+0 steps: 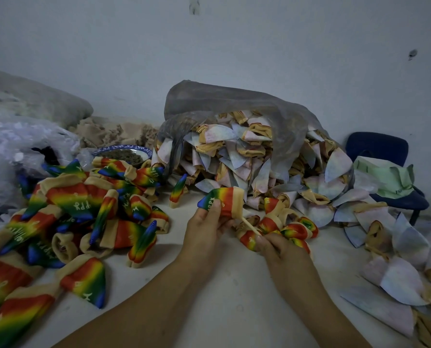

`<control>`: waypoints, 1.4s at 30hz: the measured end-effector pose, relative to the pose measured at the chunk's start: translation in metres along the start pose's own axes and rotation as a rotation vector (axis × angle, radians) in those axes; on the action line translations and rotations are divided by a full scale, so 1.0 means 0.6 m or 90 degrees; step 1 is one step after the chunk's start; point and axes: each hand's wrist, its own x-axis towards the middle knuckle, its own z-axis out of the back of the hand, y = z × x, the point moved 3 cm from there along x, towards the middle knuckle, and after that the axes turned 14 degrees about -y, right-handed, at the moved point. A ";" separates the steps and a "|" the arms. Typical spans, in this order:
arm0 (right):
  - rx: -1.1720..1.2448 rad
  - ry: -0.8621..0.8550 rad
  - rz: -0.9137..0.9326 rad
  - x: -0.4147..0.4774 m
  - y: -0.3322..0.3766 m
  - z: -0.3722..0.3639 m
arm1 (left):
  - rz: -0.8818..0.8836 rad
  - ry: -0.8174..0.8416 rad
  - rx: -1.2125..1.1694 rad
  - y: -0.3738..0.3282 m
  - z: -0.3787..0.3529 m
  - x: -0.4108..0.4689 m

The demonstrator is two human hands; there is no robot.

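Note:
My left hand [204,227] grips a small rainbow-coloured fabric cone [222,200] with a beige band, thumb on its blue-green tip, above the white table [224,285]. My right hand [277,247] pinches a thin wooden stick [250,225] whose far end goes into the cone's beige opening. Under the right hand's fingers lies a cluster of rainbow pieces [289,228], partly hidden.
A heap of turned rainbow cones [83,212] covers the left. A grey plastic bag [234,121] spills pale inside-out cones [259,167] across the right. A blue-rimmed bowl [124,154], clear plastic bags [21,144] and a blue chair [385,156] stand behind.

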 end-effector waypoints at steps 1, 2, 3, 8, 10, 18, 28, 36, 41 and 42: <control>-0.001 0.005 0.002 0.002 0.000 0.001 | 0.009 -0.006 -0.006 0.001 0.001 0.002; -0.006 0.011 0.006 0.003 -0.001 0.002 | 0.018 -0.014 -0.010 0.003 0.002 0.003; -0.016 0.015 0.013 0.003 -0.002 0.004 | 0.027 -0.020 -0.015 0.003 0.003 0.005; -0.084 0.026 0.049 0.004 -0.002 0.007 | 0.061 -0.034 -0.038 0.002 0.004 0.008; -0.096 0.023 0.055 0.003 -0.003 0.010 | 0.049 -0.032 0.000 0.005 0.005 0.009; -0.107 0.011 0.030 0.004 -0.010 0.016 | 0.017 -0.057 -0.003 0.004 0.013 0.017; 0.037 0.002 -0.045 -0.002 -0.008 -0.007 | 0.003 -0.023 0.012 0.013 0.005 -0.003; -0.096 0.056 0.019 0.026 -0.029 0.035 | 0.029 -0.061 0.021 0.009 0.016 0.008; -0.113 0.071 0.095 0.028 -0.021 0.045 | 0.070 0.053 0.007 0.009 0.002 -0.007; -0.104 0.062 0.097 0.027 -0.019 0.045 | 0.076 0.074 0.017 0.012 0.000 -0.010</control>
